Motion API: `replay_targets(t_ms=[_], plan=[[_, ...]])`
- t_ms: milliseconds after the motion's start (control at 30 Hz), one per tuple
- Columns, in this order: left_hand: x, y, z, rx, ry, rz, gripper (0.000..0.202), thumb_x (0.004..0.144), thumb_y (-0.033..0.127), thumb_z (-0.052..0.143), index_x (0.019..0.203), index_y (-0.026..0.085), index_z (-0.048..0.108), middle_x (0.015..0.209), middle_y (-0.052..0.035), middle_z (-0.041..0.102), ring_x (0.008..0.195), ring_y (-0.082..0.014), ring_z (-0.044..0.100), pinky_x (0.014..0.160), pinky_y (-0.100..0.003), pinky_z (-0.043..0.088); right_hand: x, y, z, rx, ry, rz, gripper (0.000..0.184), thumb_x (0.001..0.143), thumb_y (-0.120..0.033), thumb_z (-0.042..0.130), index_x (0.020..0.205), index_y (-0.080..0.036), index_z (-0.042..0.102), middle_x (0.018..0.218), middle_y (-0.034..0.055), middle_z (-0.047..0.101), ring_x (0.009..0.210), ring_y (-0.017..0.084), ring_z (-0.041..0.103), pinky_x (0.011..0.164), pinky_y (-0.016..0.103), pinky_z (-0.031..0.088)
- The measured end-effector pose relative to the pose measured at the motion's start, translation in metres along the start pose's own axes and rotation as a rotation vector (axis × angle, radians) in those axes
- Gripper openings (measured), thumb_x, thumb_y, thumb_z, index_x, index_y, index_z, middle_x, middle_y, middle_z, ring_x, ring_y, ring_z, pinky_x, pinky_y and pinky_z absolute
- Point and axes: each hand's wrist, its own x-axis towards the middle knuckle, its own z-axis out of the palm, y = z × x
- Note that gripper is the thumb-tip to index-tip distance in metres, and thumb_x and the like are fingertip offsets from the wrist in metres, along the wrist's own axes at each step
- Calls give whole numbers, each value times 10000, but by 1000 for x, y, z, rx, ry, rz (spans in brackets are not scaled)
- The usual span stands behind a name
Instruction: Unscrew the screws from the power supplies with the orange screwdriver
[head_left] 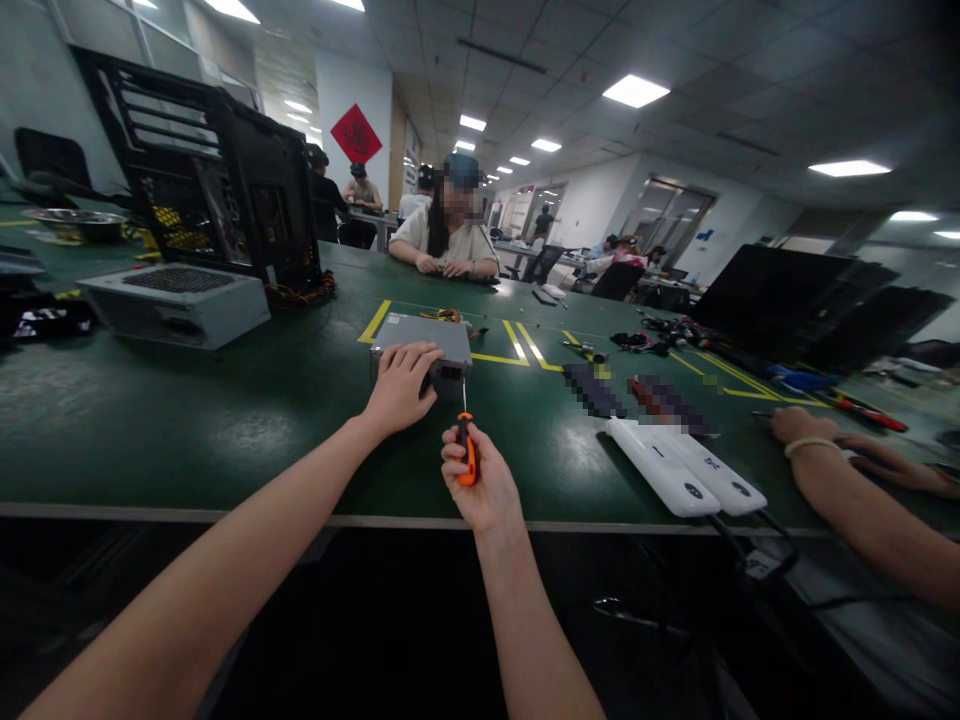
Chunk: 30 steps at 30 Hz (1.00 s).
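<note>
A grey metal power supply box [431, 335] lies on the green table [187, 420] in front of me. My left hand [401, 385] rests on its near top corner, fingers curled over the edge. My right hand [480, 480] is closed round the orange-and-black handle of a screwdriver [466, 445], whose thin shaft points up at the box's near right face. The tip sits at or just before that face; contact is too small to tell.
A black computer case [217, 175] and a second grey power supply [176, 300] stand at the left. Two white devices [686, 470] lie at the right, beside another person's forearms [855, 480]. A seated person [450, 235] is across the table. Tools and cables [660, 340] lie by the yellow tape lines.
</note>
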Motion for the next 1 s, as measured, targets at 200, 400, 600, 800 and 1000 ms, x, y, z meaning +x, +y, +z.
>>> replay_targets(t_ms=[200, 400, 600, 800, 1000], plan=[[-1, -1, 1, 1, 17, 6, 482, 737, 198, 464, 1219, 214, 454, 1289, -61, 481, 1226, -227, 382, 1059, -409, 194, 1, -1, -2, -44, -51, 28, 328, 958, -271, 256, 920, -97, 531, 651, 0, 509, 434, 13, 428, 302, 67, 294], [-1, -1, 3, 10, 21, 9, 478, 737, 195, 467, 1215, 212, 456, 1282, -55, 487, 1223, -221, 383, 1058, -401, 191, 2, 0, -2, -33, -16, -23, 266, 936, -185, 317, 762, -117, 506, 644, 0, 509, 413, 2, 385, 279, 64, 239], [-1, -1, 3, -7, 29, 14, 477, 735, 190, 473, 1211, 213, 461, 1285, -63, 485, 1219, -229, 386, 1054, -409, 194, 1, 0, 0, -20, -11, -5, 298, 947, -239, 302, 833, -92, 535, 649, 6, 516, 458, 13, 438, 333, 68, 333], [-1, -1, 3, 13, 33, 17, 472, 737, 191, 466, 1209, 208, 461, 1274, -59, 493, 1219, -218, 388, 1054, -400, 196, 2, 0, -1, -66, -38, -1, 318, 948, -250, 283, 903, -81, 548, 651, 16, 520, 446, 25, 429, 310, 85, 304], [-1, -1, 2, 23, 22, 16, 472, 742, 203, 470, 1213, 205, 457, 1284, -61, 485, 1218, -221, 388, 1056, -402, 196, 2, 3, -1, -60, 4, -46, 226, 903, -108, 355, 740, -104, 512, 686, 39, 534, 476, 19, 445, 334, 74, 308]])
